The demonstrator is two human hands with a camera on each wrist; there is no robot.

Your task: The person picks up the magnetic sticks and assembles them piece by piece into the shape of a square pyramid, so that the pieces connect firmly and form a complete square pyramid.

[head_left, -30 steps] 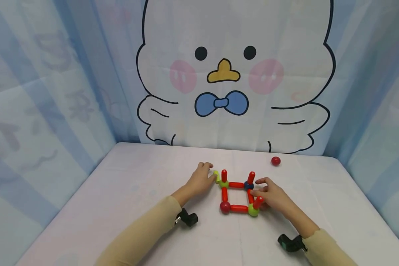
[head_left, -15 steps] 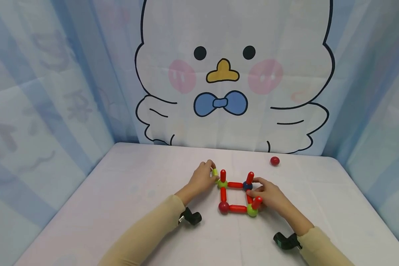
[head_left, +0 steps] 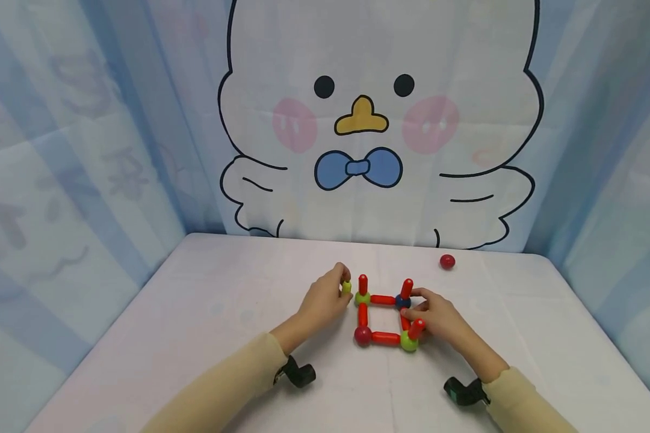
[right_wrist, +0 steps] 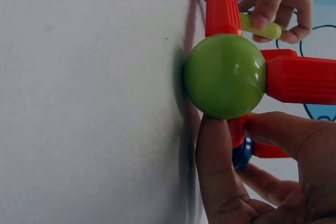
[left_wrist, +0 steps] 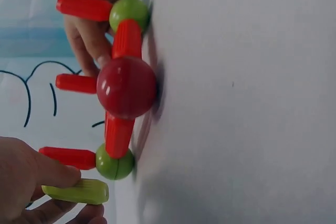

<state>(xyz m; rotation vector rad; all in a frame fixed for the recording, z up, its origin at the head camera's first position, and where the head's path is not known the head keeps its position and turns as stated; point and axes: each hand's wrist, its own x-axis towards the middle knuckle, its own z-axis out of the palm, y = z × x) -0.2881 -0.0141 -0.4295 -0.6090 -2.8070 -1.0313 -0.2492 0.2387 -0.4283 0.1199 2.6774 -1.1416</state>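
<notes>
My left hand [head_left: 323, 297] pinches a short yellow-green rod [left_wrist: 89, 191] between thumb and fingers, just left of the far-left green ball [head_left: 362, 298]. A square frame of red rods and balls lies on the table, with a red ball [head_left: 363, 336] near left, a green ball [right_wrist: 226, 76] near right and a dark blue ball [head_left: 403, 302] far right. Red rods stand up from the two green balls and the blue ball. My right hand [head_left: 439, 316] holds the frame's right-side red rod [right_wrist: 237, 131], one fingertip right at the near green ball.
A loose red ball [head_left: 447, 261] lies toward the back right of the white table [head_left: 238, 361]. Behind the table hangs a curtain [head_left: 357, 210] with a cartoon bird. Black wrist cameras [head_left: 466, 391] sit at both sleeves.
The left hand has taken the yellow-green rod from beside the far-left green ball and drawn it slightly left. My right hand has moved left and closed on the frame's right rod.
</notes>
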